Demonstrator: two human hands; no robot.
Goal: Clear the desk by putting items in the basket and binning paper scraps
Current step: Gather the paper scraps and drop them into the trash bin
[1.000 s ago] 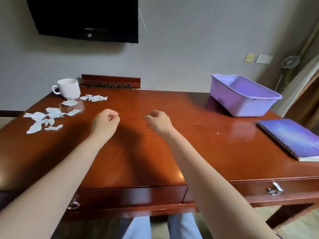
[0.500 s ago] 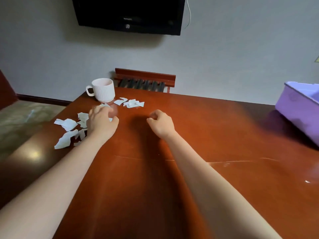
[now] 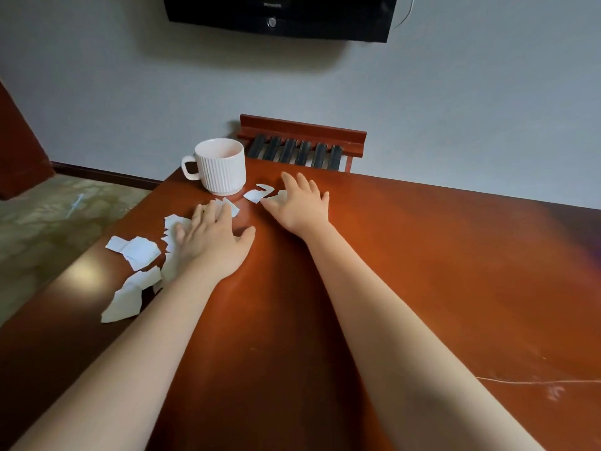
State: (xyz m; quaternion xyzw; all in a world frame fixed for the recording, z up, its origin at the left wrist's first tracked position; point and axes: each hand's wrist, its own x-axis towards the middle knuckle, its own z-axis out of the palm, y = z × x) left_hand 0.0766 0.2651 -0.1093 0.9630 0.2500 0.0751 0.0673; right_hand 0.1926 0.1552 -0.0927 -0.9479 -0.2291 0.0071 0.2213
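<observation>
Several white paper scraps (image 3: 136, 252) lie scattered on the left part of the red-brown wooden desk (image 3: 422, 288). My left hand (image 3: 211, 239) lies flat with straight fingers on some of them. A smaller group of scraps (image 3: 258, 194) sits just right of a white ribbed mug (image 3: 221, 166). My right hand (image 3: 300, 203) rests with spread fingers on that group. The basket and the bin are out of view.
The mug stands near the desk's far left corner. Behind the desk a wooden chair back (image 3: 302, 138) leans against the wall. A black screen (image 3: 279, 14) hangs above. The desk's left edge drops to the floor (image 3: 48, 216).
Both hands reached forward and left and went from curled to flat, landing on the paper scraps. My view turned left, so the purple basket left the frame.
</observation>
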